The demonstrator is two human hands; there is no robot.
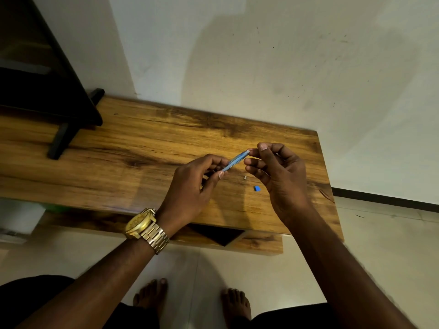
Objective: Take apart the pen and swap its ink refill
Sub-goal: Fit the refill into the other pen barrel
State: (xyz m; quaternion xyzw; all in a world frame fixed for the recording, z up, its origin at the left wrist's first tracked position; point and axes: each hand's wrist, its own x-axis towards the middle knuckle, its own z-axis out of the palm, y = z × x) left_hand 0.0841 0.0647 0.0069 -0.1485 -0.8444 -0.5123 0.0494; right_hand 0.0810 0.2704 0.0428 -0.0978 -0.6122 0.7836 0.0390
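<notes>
A slim blue pen [236, 159] hangs slanted a little above the wooden table [142, 148]. My left hand [193, 186] pinches its lower end between thumb and fingers. My right hand [278, 169] pinches the upper, pale end with thumb and forefinger. On the table below my right hand lie a small blue cap piece [256, 188] and a tiny metal-coloured part [245, 178]. The pen's lower tip is hidden in my left hand.
A black stand [66, 129] with a dark screen above it sits on the table's left part. A white wall rises behind the table. The table's right edge ends close to my right hand. My bare feet [152, 295] rest on the tiled floor below.
</notes>
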